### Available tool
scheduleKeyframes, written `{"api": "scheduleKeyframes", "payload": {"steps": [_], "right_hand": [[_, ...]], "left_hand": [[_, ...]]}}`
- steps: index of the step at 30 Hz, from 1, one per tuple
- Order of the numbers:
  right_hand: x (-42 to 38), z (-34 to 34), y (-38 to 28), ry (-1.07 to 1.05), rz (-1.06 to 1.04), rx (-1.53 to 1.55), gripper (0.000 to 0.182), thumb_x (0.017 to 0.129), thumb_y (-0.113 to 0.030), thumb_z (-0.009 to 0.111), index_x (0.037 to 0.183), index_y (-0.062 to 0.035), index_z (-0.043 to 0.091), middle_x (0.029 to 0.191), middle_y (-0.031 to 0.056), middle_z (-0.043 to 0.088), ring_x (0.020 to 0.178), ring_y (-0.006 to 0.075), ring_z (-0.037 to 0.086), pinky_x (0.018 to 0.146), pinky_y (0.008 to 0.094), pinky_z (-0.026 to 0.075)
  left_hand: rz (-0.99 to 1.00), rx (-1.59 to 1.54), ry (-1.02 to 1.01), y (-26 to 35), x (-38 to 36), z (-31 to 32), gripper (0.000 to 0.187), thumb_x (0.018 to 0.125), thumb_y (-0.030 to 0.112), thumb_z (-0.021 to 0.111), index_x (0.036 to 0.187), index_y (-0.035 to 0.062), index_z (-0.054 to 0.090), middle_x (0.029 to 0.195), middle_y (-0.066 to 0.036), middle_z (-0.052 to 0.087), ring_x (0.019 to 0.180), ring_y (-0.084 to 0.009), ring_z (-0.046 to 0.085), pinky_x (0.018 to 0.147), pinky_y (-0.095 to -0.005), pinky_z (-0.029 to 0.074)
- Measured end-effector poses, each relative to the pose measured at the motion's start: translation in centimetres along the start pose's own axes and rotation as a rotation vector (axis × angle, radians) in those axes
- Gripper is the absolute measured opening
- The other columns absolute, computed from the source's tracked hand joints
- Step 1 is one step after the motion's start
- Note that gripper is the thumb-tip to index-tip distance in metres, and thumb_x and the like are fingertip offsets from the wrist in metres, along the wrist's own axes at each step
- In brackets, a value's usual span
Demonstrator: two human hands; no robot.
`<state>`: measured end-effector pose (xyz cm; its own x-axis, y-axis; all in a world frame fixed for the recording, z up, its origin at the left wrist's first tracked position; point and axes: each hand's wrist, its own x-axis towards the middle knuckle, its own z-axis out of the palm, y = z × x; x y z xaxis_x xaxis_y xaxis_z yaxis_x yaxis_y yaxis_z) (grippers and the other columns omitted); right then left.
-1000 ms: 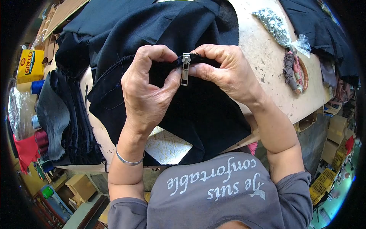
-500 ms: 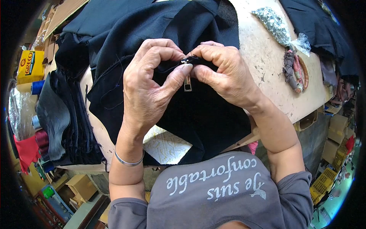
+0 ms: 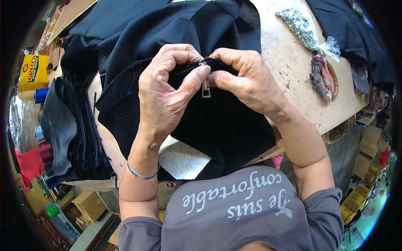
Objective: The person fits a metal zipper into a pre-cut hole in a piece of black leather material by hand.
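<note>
Between my two hands, above the black cloth (image 3: 209, 134), is a metal zipper slider (image 3: 205, 90) with its pull tab hanging down. My left hand (image 3: 167, 85) is closed, its thumb and fingers pinching the slider at its upper end. Pinched in my right hand (image 3: 245, 77) is the black zipper tape (image 3: 215, 65), just right of the slider. The fingers partly hide where tape and slider meet. Below my hands, a white patterned piece (image 3: 184, 161) shows beneath the cloth's edge.
Stacked dark fabric pieces (image 3: 83, 129) lie on the left, beside thread spools (image 3: 41, 96) and a yellow box (image 3: 34, 69). On the table (image 3: 289, 71) at right are a plastic bag of small metallic parts (image 3: 299, 27) and a cloth-wrapped ring (image 3: 324, 79). More dark cloth (image 3: 347, 33) hangs beyond.
My left hand has shifted slightly right and the slider's upper end sits a little higher. The tape's frayed end shows more between my fingers. Both hands keep their pinch.
</note>
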<state>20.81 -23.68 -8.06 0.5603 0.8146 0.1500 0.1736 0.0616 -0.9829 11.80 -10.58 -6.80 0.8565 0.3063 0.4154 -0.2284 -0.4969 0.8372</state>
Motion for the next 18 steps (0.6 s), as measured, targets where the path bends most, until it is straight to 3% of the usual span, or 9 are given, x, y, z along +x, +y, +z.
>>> {"api": "scheduleKeyframes", "payload": {"steps": [5, 14, 18], "right_hand": [[0.07, 0.38, 0.39, 0.012, 0.058, 0.152, 0.013, 0.072, -0.008, 0.053, 0.077, 0.0036, 0.058, 0.055, 0.0006, 0.048, 0.053, 0.0032, 0.042, 0.048, 0.0209, 0.037], [0.18, -0.04, -0.03, -0.079, 0.104, 0.101, 0.012, 0.074, -0.007, 0.053, 0.077, 0.0029, 0.059, 0.058, -0.0009, 0.052, 0.055, 0.0028, 0.044, 0.05, 0.0197, 0.038], [0.13, 0.31, 0.3, -0.024, 0.085, 0.219, 0.012, 0.075, -0.008, 0.054, 0.077, 0.0018, 0.061, 0.06, -0.001, 0.054, 0.056, 0.0036, 0.046, 0.052, 0.019, 0.038]], "left_hand": [[-0.093, -0.023, 0.005, 0.48, -0.02, 0.04, 0.012, 0.069, 0.004, 0.065, 0.075, -0.0015, 0.057, 0.079, -0.008, 0.057, 0.073, -0.0135, 0.055, 0.068, -0.0232, 0.044], [0.035, 0.006, 0.036, -0.44, -0.3, 0.22, 0.01, 0.069, 0.003, 0.065, 0.076, -0.0005, 0.057, 0.079, -0.007, 0.056, 0.073, -0.0124, 0.054, 0.067, -0.0227, 0.044], [-0.073, -0.05, 0.008, -0.04, -0.25, 0.12, 0.01, 0.071, 0.004, 0.064, 0.076, -0.0008, 0.057, 0.079, -0.006, 0.056, 0.072, -0.0112, 0.054, 0.064, -0.0215, 0.044]]}}
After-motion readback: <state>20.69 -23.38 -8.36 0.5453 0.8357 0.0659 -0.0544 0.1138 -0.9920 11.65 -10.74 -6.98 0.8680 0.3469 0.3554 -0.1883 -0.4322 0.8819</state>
